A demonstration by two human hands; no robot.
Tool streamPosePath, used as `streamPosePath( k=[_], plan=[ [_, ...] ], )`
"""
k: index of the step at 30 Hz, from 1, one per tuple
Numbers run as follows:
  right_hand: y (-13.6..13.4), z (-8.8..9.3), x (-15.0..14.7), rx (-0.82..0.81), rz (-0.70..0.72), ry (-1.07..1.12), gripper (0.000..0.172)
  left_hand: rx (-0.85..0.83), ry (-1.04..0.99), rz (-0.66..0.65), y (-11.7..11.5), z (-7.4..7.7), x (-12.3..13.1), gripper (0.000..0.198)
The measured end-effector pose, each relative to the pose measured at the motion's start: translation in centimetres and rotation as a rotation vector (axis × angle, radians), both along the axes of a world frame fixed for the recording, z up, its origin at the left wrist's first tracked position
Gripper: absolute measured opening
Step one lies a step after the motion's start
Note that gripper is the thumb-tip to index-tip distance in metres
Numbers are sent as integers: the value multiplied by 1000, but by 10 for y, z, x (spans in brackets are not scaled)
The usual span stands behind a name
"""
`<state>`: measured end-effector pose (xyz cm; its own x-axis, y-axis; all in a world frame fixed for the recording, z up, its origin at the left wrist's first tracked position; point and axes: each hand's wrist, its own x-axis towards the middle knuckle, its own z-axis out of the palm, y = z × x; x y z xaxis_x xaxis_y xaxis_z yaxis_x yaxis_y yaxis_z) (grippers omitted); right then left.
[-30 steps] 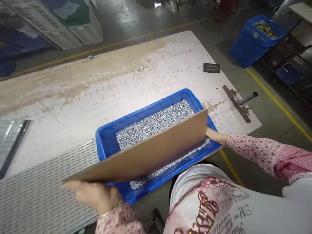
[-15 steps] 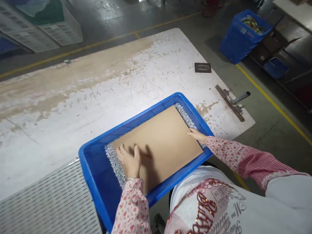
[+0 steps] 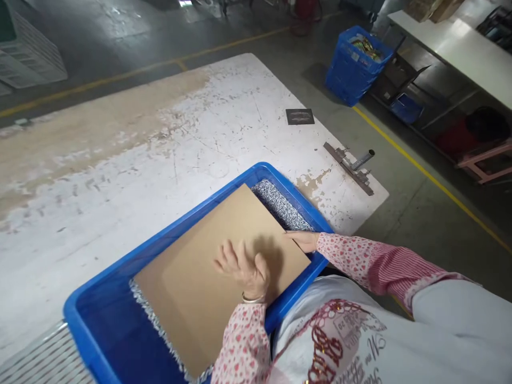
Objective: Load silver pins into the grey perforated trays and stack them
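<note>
A flat brown cardboard sheet lies inside a blue plastic tray. Under and around it are many small silvery-grey pieces, packed close together; they show at the right end and along the left edge. My left hand is over the sheet with its fingers spread, holding nothing, and its shadow falls on the cardboard. At the sheet's right edge, my right hand has the thumb on top and the other fingers hidden below, gripping the edge.
The tray rests on a worn white table, overlapping a slatted metal surface at lower left. A dark plate and a metal clamp bar lie near the table's right edge. Beyond stands a blue bin.
The cardboard sheet has slid left in the tray, uncovering more small pieces at the right end. My left hand has moved right across the sheet. The camera view has turned right.
</note>
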<state>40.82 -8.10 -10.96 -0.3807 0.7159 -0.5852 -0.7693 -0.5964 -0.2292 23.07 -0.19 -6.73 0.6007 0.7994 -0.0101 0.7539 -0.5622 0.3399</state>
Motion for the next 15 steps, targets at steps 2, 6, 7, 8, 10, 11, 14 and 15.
streamPosePath(
  k=[2, 6, 7, 8, 10, 11, 14, 15],
  plan=[
    [-2, -5, -8, -39, 58, -52, 38, -60, 38, -74, -2, 0, -10, 61],
    [-11, -15, -20, -74, 108, -77, 46, -24, 45, 78, -4, -2, -34, 63],
    [-14, -16, -22, -79, 151, -51, 44, 0, 37, 168, -3, -1, -42, 64],
    [-16, -17, -23, -88, 206, -36, 41, -5, 42, 225, 0, -1, -51, 65],
    [-17, -18, -26, -98, 293, -57, 38, -94, 80, 222, 6, 3, -70, 64],
    [-16, -17, -27, -93, 310, -88, 38, -126, 90, 221, 10, 6, -79, 65],
    [-9, -11, -27, -48, 272, -161, 37, -49, 27, 440, 19, 17, -112, 69],
    [-6, -8, -26, -46, 252, -167, 36, -4, 14, 584, 20, 20, -126, 71]
  ],
)
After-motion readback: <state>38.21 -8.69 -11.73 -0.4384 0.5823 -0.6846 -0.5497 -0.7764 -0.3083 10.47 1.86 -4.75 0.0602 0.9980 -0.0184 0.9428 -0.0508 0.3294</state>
